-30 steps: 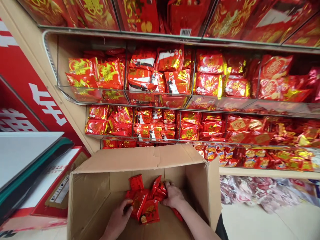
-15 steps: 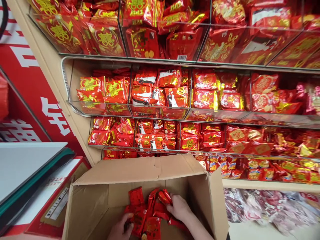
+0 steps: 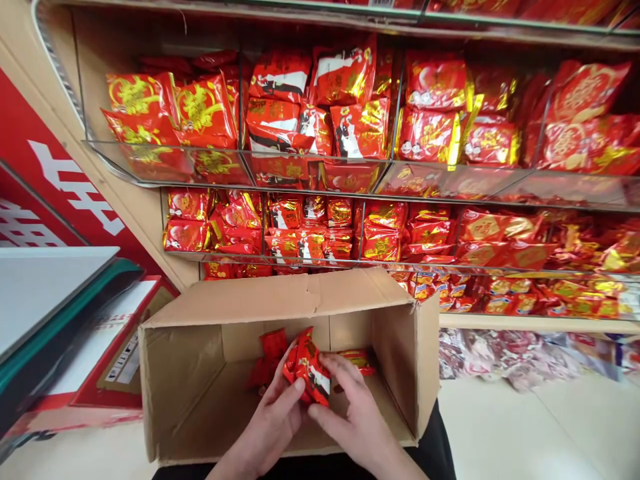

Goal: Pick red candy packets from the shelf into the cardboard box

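Between my two hands, above the opening of a cardboard box (image 3: 190,380), is a red snack packet (image 3: 306,363) with a black-and-white print; I cannot tell if it is one packet or several. My left hand (image 3: 280,407) grips it from the left, thumb across the front. From the right, my right hand (image 3: 353,403) holds its edge, with fingers on top and thumb below. More red packets (image 3: 274,343) lie inside the box behind my left hand. Another red packet (image 3: 360,361) rests behind my right fingers.
Shelves with clear fronts (image 3: 310,167) rise behind the box, filled with red and gold packets (image 3: 350,127). Folders and flat boards (image 3: 55,287) stand at the left. Clear-wrapped pink bags (image 3: 515,357) lie under the shelves at right, above pale floor (image 3: 540,420).
My hands have come together and lifted a red packet up from the pile in the box. The view has tilted downward, so the shelves sit higher.
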A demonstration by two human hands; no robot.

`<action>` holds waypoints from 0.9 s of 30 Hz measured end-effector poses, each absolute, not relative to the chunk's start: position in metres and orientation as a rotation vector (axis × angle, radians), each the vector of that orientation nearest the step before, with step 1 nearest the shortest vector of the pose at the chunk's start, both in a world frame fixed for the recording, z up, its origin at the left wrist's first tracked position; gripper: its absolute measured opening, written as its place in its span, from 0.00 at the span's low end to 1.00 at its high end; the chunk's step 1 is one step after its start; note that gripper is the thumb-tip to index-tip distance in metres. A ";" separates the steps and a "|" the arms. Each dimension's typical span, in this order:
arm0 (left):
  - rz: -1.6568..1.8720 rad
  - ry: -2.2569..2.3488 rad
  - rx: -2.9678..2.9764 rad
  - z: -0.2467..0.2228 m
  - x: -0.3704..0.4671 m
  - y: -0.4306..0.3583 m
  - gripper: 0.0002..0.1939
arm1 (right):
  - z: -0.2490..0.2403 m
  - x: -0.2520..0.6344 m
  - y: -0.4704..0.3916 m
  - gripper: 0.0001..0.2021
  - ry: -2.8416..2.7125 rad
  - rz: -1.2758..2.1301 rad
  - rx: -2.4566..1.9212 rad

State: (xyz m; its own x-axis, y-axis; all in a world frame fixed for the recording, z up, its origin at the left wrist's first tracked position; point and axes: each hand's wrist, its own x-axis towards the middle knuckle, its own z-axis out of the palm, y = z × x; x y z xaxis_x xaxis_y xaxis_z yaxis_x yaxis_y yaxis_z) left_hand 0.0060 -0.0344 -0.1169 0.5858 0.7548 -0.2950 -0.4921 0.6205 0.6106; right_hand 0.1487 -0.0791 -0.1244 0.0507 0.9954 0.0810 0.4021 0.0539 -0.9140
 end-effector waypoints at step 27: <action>0.976 0.932 1.438 -0.103 -0.013 -0.034 0.07 | -0.127 0.164 -0.093 0.15 -0.009 1.890 -0.571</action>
